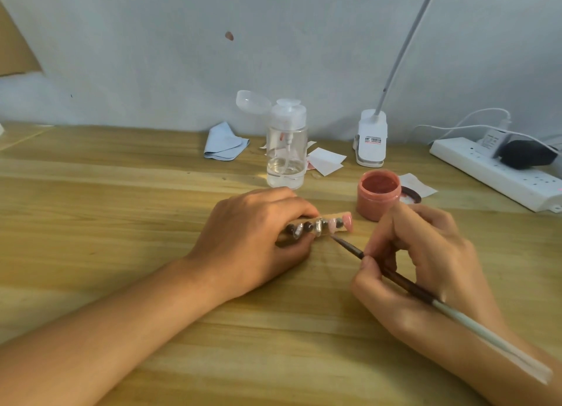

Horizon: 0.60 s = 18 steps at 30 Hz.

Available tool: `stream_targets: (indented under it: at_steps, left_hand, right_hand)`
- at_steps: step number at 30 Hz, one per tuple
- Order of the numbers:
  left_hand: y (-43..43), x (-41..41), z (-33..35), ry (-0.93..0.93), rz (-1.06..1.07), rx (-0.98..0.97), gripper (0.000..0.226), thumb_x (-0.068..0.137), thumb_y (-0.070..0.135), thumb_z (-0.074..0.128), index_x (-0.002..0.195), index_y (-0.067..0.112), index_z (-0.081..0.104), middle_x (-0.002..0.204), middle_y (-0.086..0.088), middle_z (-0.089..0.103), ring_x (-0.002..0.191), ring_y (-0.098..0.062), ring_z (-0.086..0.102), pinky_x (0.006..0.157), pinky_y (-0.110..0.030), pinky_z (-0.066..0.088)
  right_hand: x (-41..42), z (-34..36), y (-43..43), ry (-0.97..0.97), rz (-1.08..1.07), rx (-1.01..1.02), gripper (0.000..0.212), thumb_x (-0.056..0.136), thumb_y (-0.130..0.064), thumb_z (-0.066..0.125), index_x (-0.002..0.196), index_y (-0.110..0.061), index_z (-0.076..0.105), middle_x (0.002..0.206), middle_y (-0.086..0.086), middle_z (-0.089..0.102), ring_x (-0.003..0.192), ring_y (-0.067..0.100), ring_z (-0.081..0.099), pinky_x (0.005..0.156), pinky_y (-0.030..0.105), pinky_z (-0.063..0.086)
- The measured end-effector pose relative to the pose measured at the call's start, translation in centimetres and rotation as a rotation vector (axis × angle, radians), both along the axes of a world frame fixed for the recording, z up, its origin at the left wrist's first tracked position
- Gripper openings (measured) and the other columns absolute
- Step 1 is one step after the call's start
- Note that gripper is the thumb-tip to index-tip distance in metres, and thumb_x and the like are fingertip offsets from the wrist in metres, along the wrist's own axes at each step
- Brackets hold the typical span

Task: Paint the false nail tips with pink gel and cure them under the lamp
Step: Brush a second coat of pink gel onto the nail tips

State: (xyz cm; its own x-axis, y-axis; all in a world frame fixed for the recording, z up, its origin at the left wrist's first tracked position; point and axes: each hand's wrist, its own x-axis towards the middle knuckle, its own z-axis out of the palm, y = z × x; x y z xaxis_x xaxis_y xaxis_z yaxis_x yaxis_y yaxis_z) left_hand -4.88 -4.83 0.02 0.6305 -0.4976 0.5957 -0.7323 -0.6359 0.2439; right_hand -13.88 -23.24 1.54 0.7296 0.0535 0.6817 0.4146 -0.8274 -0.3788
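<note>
Right hand (pixel 425 262): fingers pinched the brush (pixel 392 276) pen-style on its dark section, white handle running off to lower right. Bristle tip sat just under the nail tips (pixel 340 223), can't tell if it touched. Left hand (pixel 252 238): fingers curled over the strip (pixel 328 217) that carried the tips, thumb at its near edge, holding it down at frame centre. Tips at the strip's right end were pink, the ones nearer the fingers dark or silvery.

Open pink gel jar (pixel 378 195) stood just right of centre, behind the right hand, its lid (pixel 411 196) beside it. Clear pump bottle (pixel 286 150) with its cap flipped up stood behind the left hand. Blue cloth (pixel 225 142) lay left of the bottle, paper squares (pixel 327 159) right of it.

Lamp base (pixel 371 138) sat at the table's back edge, its arm rising to upper right. White power strip (pixel 492 174) with plugs and cables lay at right.

Surface: light wood-grain table (pixel 121 192). Behind it a pale grey wall (pixel 152 56) with a small reddish spot (pixel 229 35). Brown cardboard (pixel 15 49) at upper left.
</note>
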Motion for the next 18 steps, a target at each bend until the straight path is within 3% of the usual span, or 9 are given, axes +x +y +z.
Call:
stream_targets:
  at_steps: [2, 6, 14, 18]
  left_hand:
    - [0.05, 0.0, 0.01, 0.01, 0.012, -0.002, 0.017, 0.081, 0.037, 0.067, 0.097, 0.038, 0.071, 0.09, 0.02, 0.067, 0.081, -0.004, 0.061, 0.063, -0.032, 0.051]
    - [0.07, 0.02, 0.07, 0.071, 0.018, -0.016, 0.02, 0.079, 0.041, 0.064, 0.098, 0.04, 0.07, 0.089, 0.021, 0.066, 0.077, -0.003, 0.059, 0.064, -0.032, 0.05]
    - [0.14, 0.17, 0.06, 0.086, 0.008, -0.017, 0.02, 0.079, 0.042, 0.062, 0.097, 0.039, 0.07, 0.089, 0.021, 0.067, 0.078, -0.004, 0.061, 0.066, -0.032, 0.05]
    - [0.03, 0.29, 0.03, 0.126, 0.017, -0.037, 0.021, 0.08, 0.045, 0.062, 0.098, 0.041, 0.07, 0.089, 0.022, 0.067, 0.081, -0.003, 0.061, 0.067, -0.031, 0.05]
  right_hand:
    - [-0.06, 0.1, -0.04, -0.008, 0.01, 0.05, 0.011, 0.067, -0.026, 0.053, 0.07, -0.015, 0.052, 0.058, -0.009, 0.054, 0.081, 0.007, 0.052, 0.083, 0.025, 0.039]
    - [0.08, 0.14, 0.09, 0.007, -0.016, 0.086, 0.013, 0.066, -0.014, 0.065, 0.073, -0.012, 0.054, 0.061, -0.012, 0.059, 0.081, 0.001, 0.051, 0.079, 0.026, 0.039]
    - [-0.02, 0.17, -0.01, 0.047, 0.031, 0.091, 0.009, 0.068, -0.024, 0.058, 0.07, -0.017, 0.053, 0.059, -0.012, 0.057, 0.08, 0.001, 0.056, 0.081, 0.028, 0.04]
    - [0.13, 0.0, -0.14, 0.031, -0.016, 0.15, 0.011, 0.067, -0.017, 0.063, 0.072, -0.018, 0.053, 0.067, -0.007, 0.063, 0.079, 0.001, 0.055, 0.077, 0.02, 0.036]
